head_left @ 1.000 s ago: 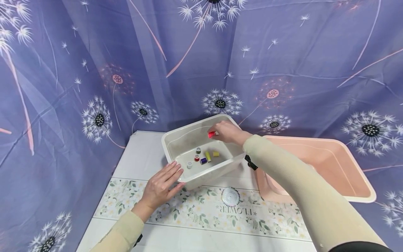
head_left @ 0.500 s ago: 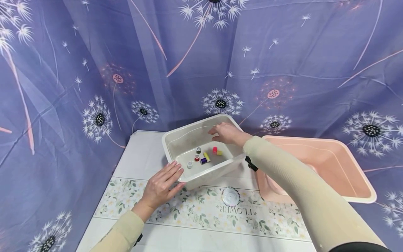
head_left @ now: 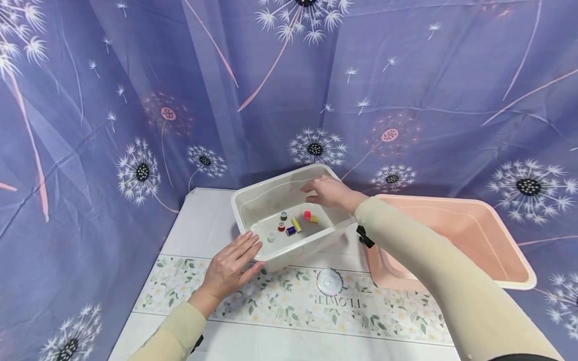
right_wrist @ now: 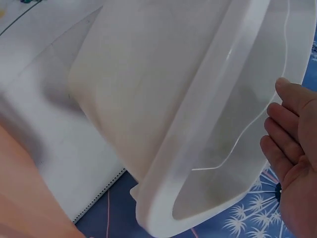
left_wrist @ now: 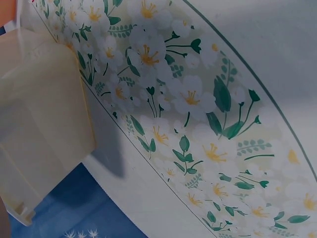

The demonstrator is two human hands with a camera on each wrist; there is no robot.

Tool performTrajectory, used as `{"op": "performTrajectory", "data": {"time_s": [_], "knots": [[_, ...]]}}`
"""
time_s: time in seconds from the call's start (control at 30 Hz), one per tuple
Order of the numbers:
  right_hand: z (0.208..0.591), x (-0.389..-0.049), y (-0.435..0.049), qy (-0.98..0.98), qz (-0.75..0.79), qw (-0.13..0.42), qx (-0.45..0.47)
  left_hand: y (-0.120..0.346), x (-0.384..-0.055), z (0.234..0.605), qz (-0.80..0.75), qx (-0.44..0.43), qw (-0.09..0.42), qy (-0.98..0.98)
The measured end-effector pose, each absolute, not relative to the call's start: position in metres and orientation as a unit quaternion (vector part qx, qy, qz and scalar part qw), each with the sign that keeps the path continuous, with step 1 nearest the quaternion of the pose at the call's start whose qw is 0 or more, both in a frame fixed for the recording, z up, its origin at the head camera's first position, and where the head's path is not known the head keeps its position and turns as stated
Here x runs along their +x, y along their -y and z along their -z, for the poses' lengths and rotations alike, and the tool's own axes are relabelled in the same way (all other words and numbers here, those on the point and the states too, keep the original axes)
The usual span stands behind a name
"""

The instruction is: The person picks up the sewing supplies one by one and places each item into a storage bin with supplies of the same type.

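A light grey plastic tub (head_left: 244, 200) stands on the table with small thread spools on its floor. Among them are a white spool (head_left: 271, 236), a dark green spool (head_left: 283, 216), a red spool (head_left: 281, 227) and a purple spool (head_left: 291, 231). A yellow stick-like piece (head_left: 296, 224) lies beside them, and a pink-red spool (head_left: 307, 215) lies against a yellow spool (head_left: 314, 219). My left hand (head_left: 232, 265) rests with extended fingers on the tub's near left corner. Over the tub's right part hovers my right hand (head_left: 329, 191), fingers loosely bent and holding nothing.
To the right stands a peach tub (head_left: 506, 240), partly behind my right sleeve. A round white disc rimmed with coloured pin heads (head_left: 330, 282) lies in front of the grey tub on the flowered table cover (head_left: 271, 301). A purple dandelion curtain (head_left: 271, 125) hangs close behind both tubs.
A second ago my right hand held the pink-red spool; it let go, and the spool now lies on the tub floor by the yellow one. My left hand has stayed put.
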State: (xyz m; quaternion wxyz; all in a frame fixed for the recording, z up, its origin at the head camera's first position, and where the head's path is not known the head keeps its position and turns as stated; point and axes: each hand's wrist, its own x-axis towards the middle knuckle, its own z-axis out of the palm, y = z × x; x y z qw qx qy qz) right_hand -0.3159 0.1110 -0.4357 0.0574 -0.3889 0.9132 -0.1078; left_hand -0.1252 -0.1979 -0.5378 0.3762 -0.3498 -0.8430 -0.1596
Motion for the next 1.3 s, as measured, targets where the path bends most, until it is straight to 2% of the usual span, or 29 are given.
{"op": "performTrajectory", "data": {"time_s": [1.3], "knots": [[0.413, -0.243, -0.18, -0.911, 0.183, -0.003, -0.368, 0.196, -0.125, 0.535, 0.167, -0.36, 0.383, 0.834]]}}
